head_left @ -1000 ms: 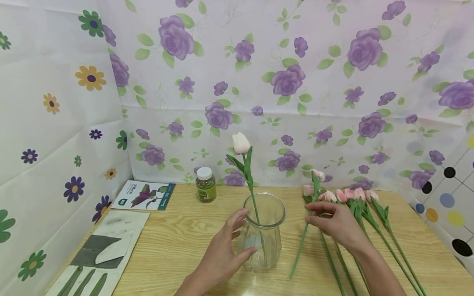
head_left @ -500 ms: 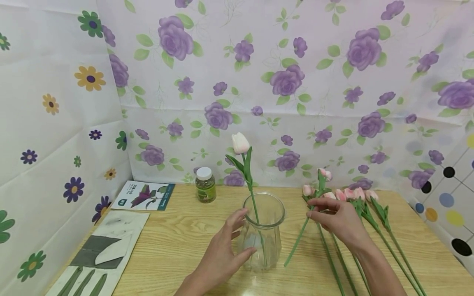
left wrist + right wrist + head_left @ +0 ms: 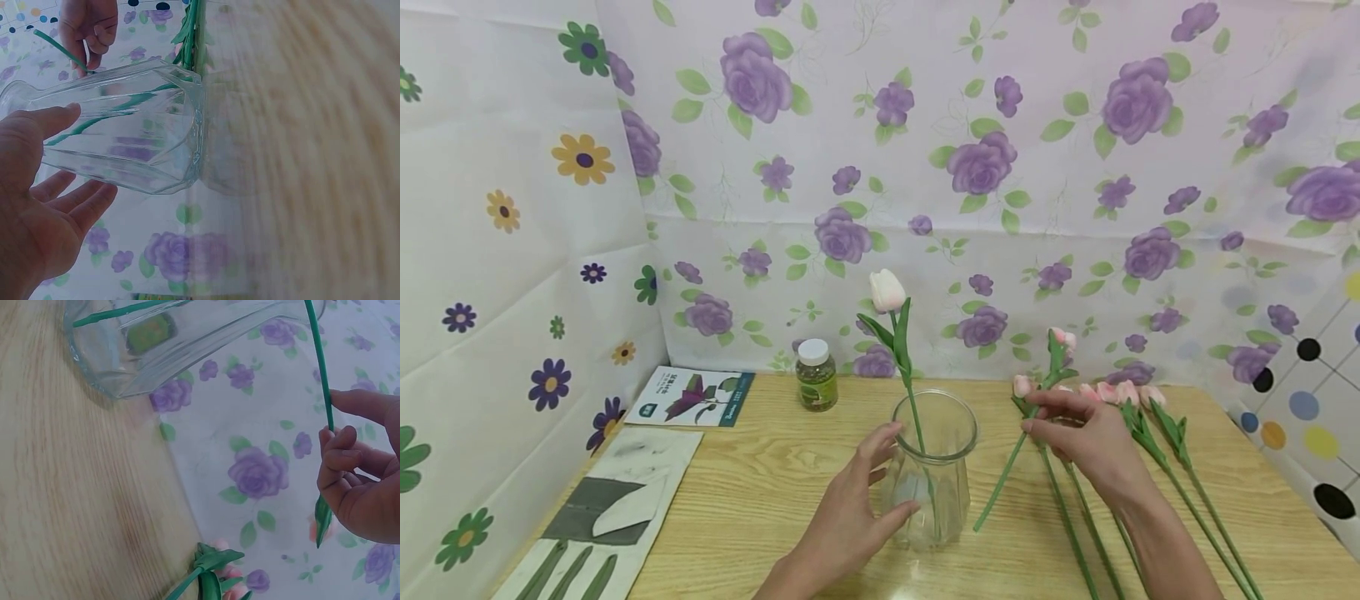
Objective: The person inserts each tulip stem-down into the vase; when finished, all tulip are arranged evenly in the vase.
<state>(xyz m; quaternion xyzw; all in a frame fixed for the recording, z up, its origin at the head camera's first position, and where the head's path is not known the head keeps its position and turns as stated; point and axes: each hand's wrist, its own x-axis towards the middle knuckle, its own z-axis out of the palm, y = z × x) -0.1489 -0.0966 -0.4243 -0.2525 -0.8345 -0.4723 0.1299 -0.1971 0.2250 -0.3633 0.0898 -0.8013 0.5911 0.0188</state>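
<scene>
A clear glass vase (image 3: 953, 492) stands upright on the wooden table, with one white-pink tulip (image 3: 887, 290) leaning left in it. My left hand (image 3: 850, 504) holds the vase from the left, thumb in front and fingers curved behind, as the left wrist view of the vase (image 3: 156, 125) also shows. To the right of the vase, my right hand (image 3: 1093, 442) pinches a pink tulip (image 3: 1006, 483) by its green stem between thumb and fingers. Its bloom points up and away, the stem's lower end slanting down toward the vase. In the right wrist view the stem (image 3: 320, 362) crosses the vase's mouth end.
Several pink tulips (image 3: 1195, 475) lie on the table at the right, blooms toward the back. A white-capped jar (image 3: 817, 379) stands behind the vase to the left. A leaflet (image 3: 692, 396) and a printed sheet (image 3: 617, 492) lie at the left. Patterned cloth hangs around the table.
My right hand has lifted the pink tulip a little and tilted it, its bloom moving up and right and its stem end swinging up and left. The left hand and vase have not moved.
</scene>
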